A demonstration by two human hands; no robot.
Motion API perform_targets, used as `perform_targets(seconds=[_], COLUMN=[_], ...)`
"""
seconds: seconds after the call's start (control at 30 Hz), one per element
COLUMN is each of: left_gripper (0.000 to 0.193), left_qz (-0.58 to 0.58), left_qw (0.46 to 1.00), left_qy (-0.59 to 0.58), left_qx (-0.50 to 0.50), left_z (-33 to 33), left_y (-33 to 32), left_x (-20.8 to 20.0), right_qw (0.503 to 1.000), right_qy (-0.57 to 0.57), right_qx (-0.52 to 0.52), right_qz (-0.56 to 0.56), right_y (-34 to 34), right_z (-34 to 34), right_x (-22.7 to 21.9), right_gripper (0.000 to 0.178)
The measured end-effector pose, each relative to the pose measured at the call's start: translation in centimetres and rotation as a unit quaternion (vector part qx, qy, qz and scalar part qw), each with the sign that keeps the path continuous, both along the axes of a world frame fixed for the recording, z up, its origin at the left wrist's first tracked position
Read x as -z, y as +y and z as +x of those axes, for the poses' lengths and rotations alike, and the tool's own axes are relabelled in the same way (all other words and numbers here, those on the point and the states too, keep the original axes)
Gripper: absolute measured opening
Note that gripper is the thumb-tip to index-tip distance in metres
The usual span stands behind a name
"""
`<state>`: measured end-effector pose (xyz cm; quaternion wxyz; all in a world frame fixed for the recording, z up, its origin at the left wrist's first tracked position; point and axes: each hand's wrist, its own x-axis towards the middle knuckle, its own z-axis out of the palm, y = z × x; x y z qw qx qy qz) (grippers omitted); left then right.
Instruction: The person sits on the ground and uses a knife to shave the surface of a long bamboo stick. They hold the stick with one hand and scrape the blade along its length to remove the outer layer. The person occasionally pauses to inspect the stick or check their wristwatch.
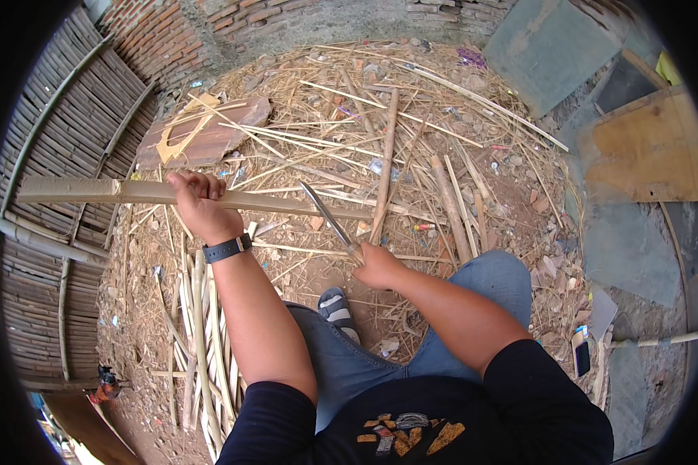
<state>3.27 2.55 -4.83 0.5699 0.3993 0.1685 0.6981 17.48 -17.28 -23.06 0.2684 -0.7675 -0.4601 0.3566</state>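
Observation:
My left hand (202, 205) is wrapped round a long, pale split bamboo strip (283, 203), which runs level from the far left to near the middle. A raised node shows on the strip to the left of my fist. In my right hand (378, 267) is the handle of a knife (329, 217), its long narrow blade slanting up and to the left. The blade passes across the strip near the strip's right part; whether it touches cannot be made out. A dark watch sits on my left wrist.
Cut bamboo strips (199, 341) lie bundled at my left. Sticks and a round pole (385, 163) litter the dirt ahead. A brown board (233, 133) lies back left, near a slatted bamboo wall (62, 310). Grey sheets (551, 54) lean at the right, and a phone (581, 350) lies nearby.

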Motion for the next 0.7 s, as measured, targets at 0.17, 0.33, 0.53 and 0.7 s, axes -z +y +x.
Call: perform_targets(seconds=[0.17,0.33,0.53,0.7], left_gripper=[0.034,0.033,0.033,0.034], left_qz=[-0.006,-0.001,-0.002,-0.010], left_qw=[1.000,1.000,1.000,1.000], left_qy=[-0.002,-0.002,0.000,0.001], left_qx=[-0.005,0.000,-0.002,-0.009], left_z=[-0.02,0.02,-0.08,0.08], left_y=[-0.21,0.12,0.06,-0.09], left_x=[-0.10,0.12,0.07,-0.07], right_qw=[1.000,1.000,1.000,1.000], right_qy=[0.024,0.010,0.016,0.014], right_qx=[-0.001,-0.007,-0.005,0.001], right_qz=[0.003,-0.005,0.003,0.011], right_y=[0.05,0.04,0.01,0.01], right_z=[-0.16,-0.17,-0.31,-0.42], right_x=[-0.13,-0.13,-0.12,0.14], right_gripper=[0.046,0.047,0.047,0.047])
